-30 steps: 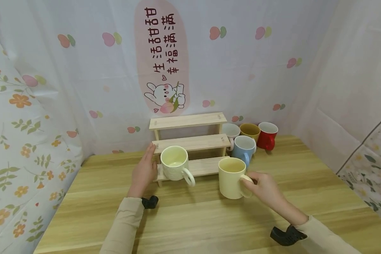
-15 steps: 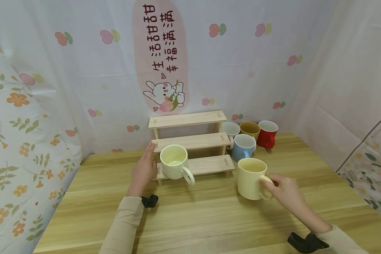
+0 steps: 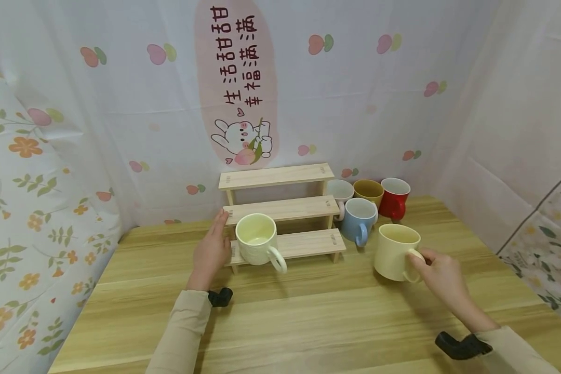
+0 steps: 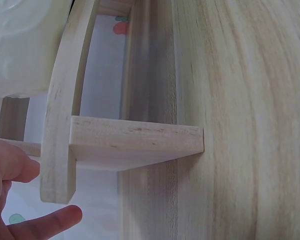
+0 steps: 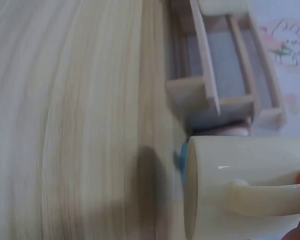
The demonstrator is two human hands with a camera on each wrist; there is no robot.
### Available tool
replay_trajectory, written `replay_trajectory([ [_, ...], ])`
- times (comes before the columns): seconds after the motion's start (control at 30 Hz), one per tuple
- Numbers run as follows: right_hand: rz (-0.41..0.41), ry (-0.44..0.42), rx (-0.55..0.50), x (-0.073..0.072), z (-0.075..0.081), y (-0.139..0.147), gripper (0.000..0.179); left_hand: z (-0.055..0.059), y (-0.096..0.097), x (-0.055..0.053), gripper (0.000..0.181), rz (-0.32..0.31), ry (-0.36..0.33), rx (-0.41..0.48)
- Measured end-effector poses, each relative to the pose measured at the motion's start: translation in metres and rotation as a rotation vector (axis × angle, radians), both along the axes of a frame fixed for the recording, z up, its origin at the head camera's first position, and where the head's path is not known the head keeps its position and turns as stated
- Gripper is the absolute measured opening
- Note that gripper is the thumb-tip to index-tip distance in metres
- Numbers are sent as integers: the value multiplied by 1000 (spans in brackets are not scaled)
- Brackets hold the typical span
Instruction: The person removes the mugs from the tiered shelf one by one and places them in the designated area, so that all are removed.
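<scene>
My right hand point(image 3: 441, 272) pinches the handle of a pale yellow mug point(image 3: 392, 254), which hangs slightly tilted above the table at the right. In the right wrist view the same mug point(image 5: 240, 165) fills the lower right, with fingers at its handle. A three-tier wooden rack point(image 3: 280, 209) stands against the backdrop. My left hand point(image 3: 209, 258) rests at the rack's left end, its fingers fairly straight. In the left wrist view those fingers point(image 4: 50, 222) lie near the end of the lowest board point(image 4: 60, 150). On that board, left of centre, sits a pale green mug point(image 3: 257, 239), handle toward the front right.
Right of the rack several mugs stand together: a blue mug point(image 3: 357, 221) in front, a whitish mug point(image 3: 340, 190), a mustard mug point(image 3: 368, 192) and a red mug point(image 3: 395, 199) behind. A floral cloth point(image 3: 32, 234) bounds the wooden table point(image 3: 271, 332) on the left.
My right hand has carried the pale yellow mug rightward, from before the rack's right end to the front right of the blue mug. My left hand and the pale green mug have stayed in place.
</scene>
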State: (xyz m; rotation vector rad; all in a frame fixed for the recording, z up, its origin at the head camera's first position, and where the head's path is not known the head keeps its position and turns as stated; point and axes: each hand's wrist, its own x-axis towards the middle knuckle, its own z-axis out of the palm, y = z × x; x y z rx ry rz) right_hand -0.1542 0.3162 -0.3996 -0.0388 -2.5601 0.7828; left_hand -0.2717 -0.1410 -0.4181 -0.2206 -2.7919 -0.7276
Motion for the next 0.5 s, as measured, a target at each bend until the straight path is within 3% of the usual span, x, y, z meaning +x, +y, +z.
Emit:
replay_trajectory([
  [0.17,-28,-5,23,-16,-7,7,34,0,-2,-1,67,-7,7,6],
  [0.5,-66,74,75,-47,-19,12,36,0,-3,-1,67,-19,-9,9],
])
